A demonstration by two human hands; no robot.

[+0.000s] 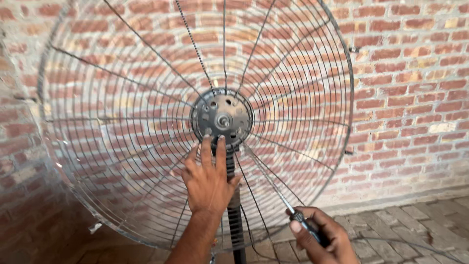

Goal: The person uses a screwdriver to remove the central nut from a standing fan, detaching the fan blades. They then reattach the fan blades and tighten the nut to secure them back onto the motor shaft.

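A large round wire fan guard [122, 112] stands upright on a black pole [236, 215] in front of a brick wall. At its centre is a grey metal hub plate [222, 117] with several holes and a shaft end. My left hand [207, 181] lies flat against the guard, fingertips touching the hub's lower edge. My right hand [320, 237], low at the right, grips the black handle of a screwdriver [273, 188]. Its thin shaft slants up-left, and its tip is near the hub's lower right edge.
A red brick wall [410, 83] fills the background. A brick-paved floor [410, 220] shows at the lower right, with a thin cable [415, 243] running across it. The guard's rim reaches nearly to both sides of the view.
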